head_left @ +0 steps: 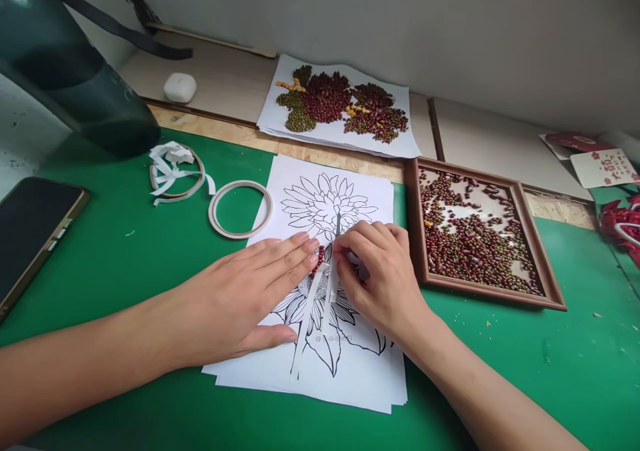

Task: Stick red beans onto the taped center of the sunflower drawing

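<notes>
My left hand (250,291) lies flat with stretched fingers on a sheet of paper (350,384) printed with line-drawn flowers. Beside its fingertips is a short row of red beans (319,262) on the lower flower. My right hand (375,274) is closed in a pinch over the middle of the drawing, its fingertips at the upper end of a narrow strip of white tape (333,281). A second, longer white strip (310,304) runs down the page between my hands. Just above my right fingertips shows a thin dark grey shape (339,221) that I cannot identify.
A roll of tape (215,214) overlaps the paper's left edge; another ring (203,171) holds crumpled strips. A wooden frame (417,238) of mixed beans stands right. Behind lie a bean picture (330,101) and white case (180,88). Left are a bottle (75,71) and phone (35,231).
</notes>
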The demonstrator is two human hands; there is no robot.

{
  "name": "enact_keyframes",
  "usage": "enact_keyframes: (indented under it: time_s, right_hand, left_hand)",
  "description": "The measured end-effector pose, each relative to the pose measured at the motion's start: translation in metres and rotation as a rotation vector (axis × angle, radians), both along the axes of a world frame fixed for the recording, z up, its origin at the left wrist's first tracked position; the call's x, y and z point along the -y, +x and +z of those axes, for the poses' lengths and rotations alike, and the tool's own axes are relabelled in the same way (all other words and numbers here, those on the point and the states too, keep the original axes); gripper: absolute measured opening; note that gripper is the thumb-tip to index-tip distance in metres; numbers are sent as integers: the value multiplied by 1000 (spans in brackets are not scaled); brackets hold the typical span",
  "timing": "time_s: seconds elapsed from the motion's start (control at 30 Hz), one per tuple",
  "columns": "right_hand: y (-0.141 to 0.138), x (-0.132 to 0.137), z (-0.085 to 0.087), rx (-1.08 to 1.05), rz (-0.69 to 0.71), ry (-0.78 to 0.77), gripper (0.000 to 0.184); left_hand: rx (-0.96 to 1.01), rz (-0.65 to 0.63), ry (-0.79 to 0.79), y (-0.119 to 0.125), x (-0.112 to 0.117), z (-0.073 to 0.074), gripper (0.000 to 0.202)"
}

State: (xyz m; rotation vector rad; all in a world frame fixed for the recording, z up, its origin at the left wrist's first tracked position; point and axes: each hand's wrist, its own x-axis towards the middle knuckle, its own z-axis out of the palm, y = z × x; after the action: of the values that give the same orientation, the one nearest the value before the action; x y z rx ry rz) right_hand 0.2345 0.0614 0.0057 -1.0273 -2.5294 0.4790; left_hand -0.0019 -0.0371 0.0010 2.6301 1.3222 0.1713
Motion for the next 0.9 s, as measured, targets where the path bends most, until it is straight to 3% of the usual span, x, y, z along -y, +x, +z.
enact_keyframes:
  time_s: [0.2,0.67,0.9]
  right_hand:
    - [5,1,1,-92,0,-109,9]
    - [2,1,0,-41,54,-102,9]
    - [5,-1,-1,-84,-5,-79,17]
  left_hand:
    - [11,-4,12,-1,0,0,85]
    - [14,-4,12,0,0,0,83]
    - [16,0,11,-1,1,0,80]
